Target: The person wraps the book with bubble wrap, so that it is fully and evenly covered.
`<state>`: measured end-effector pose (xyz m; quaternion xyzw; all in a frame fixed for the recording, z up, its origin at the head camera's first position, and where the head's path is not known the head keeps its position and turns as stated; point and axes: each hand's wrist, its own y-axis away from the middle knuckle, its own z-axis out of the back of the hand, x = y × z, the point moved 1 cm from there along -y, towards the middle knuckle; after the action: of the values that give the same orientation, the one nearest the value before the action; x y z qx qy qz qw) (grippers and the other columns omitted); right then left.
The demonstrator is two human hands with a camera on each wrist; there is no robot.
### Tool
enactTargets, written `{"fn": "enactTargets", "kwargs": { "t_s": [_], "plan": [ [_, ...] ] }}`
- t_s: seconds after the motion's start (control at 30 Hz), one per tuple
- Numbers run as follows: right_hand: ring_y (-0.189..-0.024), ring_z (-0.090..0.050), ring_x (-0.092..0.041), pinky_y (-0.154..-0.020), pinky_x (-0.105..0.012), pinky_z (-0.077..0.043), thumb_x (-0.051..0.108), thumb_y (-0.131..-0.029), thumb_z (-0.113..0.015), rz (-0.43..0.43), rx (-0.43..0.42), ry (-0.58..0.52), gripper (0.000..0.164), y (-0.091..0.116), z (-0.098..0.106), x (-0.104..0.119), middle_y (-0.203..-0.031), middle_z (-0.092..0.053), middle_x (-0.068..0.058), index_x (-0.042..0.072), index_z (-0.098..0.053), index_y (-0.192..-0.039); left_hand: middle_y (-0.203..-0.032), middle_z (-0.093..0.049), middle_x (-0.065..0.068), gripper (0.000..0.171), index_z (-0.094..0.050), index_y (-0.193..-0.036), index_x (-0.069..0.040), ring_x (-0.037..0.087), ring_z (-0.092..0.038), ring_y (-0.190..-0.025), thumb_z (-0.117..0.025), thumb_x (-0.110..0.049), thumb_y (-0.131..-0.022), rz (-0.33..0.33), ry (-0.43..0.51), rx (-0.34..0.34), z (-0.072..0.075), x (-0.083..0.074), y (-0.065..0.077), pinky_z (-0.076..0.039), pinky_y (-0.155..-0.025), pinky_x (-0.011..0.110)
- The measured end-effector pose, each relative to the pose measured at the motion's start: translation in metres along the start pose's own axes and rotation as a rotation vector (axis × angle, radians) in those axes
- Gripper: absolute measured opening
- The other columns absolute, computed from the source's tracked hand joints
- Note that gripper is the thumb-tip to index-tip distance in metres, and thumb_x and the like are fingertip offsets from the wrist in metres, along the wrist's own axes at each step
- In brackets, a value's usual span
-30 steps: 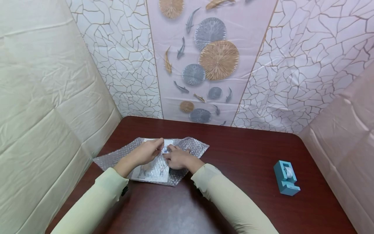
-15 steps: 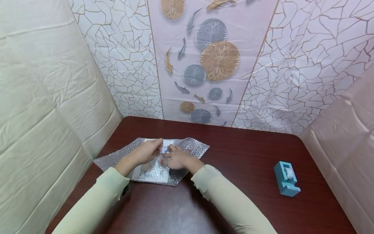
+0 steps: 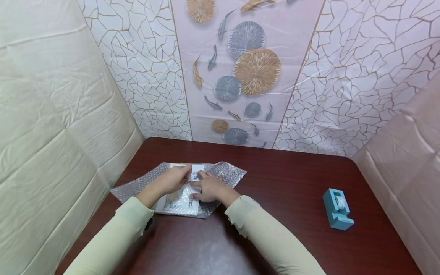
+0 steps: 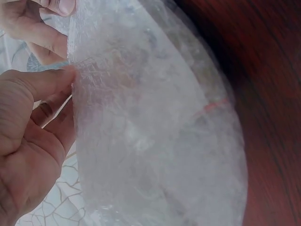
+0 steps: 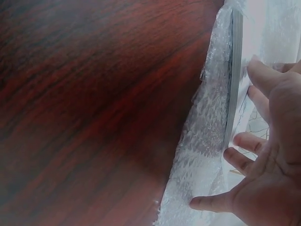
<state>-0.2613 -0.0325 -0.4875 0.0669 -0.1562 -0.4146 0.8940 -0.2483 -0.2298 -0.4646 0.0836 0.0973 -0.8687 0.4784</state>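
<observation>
A flat, thin-edged white item like a book lies on a sheet of bubble wrap in the head view. One flap of the wrap is folded over it from the left. In the left wrist view my left hand pinches the edge of that bubble wrap between thumb and fingers. My right hand rests at the item's right side, fingers spread. From the right wrist, the fingers lie on the white face beside its grey layered edge, and one reaches onto the wrap.
A teal tape dispenser with a roll in it stands to the right on the dark red wooden table. Cream padded walls flank the table left and right. A patterned sheet hangs behind.
My right hand has shifted slightly, its thumb and fingers spreading over the wrapped item. The left hand keeps its pinch on the bubble wrap, nearly in place.
</observation>
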Motion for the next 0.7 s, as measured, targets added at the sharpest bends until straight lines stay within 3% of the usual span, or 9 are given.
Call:
{"fn": "enactTargets", "kwargs": {
  "t_s": [0.2,0.23,0.27,0.43,0.47,0.5,0.7],
  "plan": [
    [-0.169,-0.03,-0.036,-0.121,-0.086,-0.031,0.068,-0.104,-0.063,0.006,-0.028,-0.013,0.069,-0.001,0.0,0.0,-0.182,-0.033,-0.007,0.047,-0.046,-0.167,-0.076,-0.062,0.001,0.027,-0.051,-0.098,-0.012,0.016,-0.058,-0.067,-0.072,0.006,-0.097,0.011,-0.002,-0.028,-0.001,0.002,0.001,-0.053,-0.062,0.035],
    [-0.169,-0.031,-0.036,-0.121,-0.085,-0.032,0.068,-0.103,-0.064,0.006,-0.032,-0.015,0.07,-0.001,0.0,0.0,-0.181,-0.034,-0.007,0.046,-0.046,-0.167,-0.075,-0.062,0.002,0.028,-0.051,-0.097,-0.013,0.017,-0.058,-0.066,-0.072,0.005,-0.097,0.007,-0.001,-0.034,-0.002,0.002,0.001,-0.054,-0.062,0.036],
    [-0.168,-0.032,-0.036,-0.121,-0.085,-0.032,0.068,-0.103,-0.065,0.004,-0.037,-0.019,0.072,0.0,-0.001,0.0,-0.18,-0.035,-0.006,0.045,-0.045,-0.168,-0.076,-0.062,0.0,0.024,-0.051,-0.099,-0.014,0.016,-0.059,-0.066,-0.07,0.002,-0.101,-0.024,0.006,-0.059,-0.012,0.013,-0.001,-0.053,-0.062,0.035],
    [-0.164,-0.039,-0.034,-0.118,-0.085,-0.036,0.068,-0.1,-0.07,0.005,-0.071,-0.031,0.078,0.0,-0.001,0.0,-0.176,-0.041,-0.005,0.035,-0.045,-0.166,-0.075,-0.065,-0.001,0.024,-0.053,-0.097,-0.015,0.016,-0.06,-0.064,-0.071,0.002,-0.098,-0.048,-0.02,-0.082,-0.014,0.015,-0.001,-0.053,-0.061,0.035],
    [-0.163,-0.04,-0.034,-0.118,-0.085,-0.037,0.068,-0.1,-0.071,0.006,-0.073,-0.029,0.079,0.0,-0.001,0.0,-0.175,-0.042,-0.004,0.034,-0.044,-0.165,-0.075,-0.065,-0.002,0.024,-0.054,-0.096,-0.015,0.015,-0.059,-0.064,-0.071,0.001,-0.098,-0.042,-0.029,-0.077,-0.014,0.016,-0.001,-0.053,-0.061,0.035],
    [-0.163,-0.04,-0.034,-0.117,-0.085,-0.037,0.068,-0.099,-0.071,0.006,-0.076,-0.026,0.079,0.0,-0.001,0.0,-0.175,-0.042,-0.005,0.033,-0.044,-0.165,-0.073,-0.064,-0.001,0.027,-0.054,-0.093,-0.014,0.014,-0.058,-0.063,-0.074,0.004,-0.095,-0.012,-0.044,-0.056,-0.005,0.006,0.001,-0.052,-0.06,0.035],
    [-0.164,-0.039,-0.035,-0.118,-0.085,-0.036,0.069,-0.099,-0.069,-0.003,-0.074,-0.013,0.082,0.0,-0.002,0.001,-0.176,-0.04,-0.005,0.033,-0.038,-0.166,-0.069,-0.056,-0.005,0.03,-0.053,-0.086,-0.016,0.01,-0.047,-0.062,-0.076,-0.003,-0.098,0.055,-0.074,-0.014,-0.007,0.011,-0.004,-0.044,-0.061,0.029]
  ]
}}
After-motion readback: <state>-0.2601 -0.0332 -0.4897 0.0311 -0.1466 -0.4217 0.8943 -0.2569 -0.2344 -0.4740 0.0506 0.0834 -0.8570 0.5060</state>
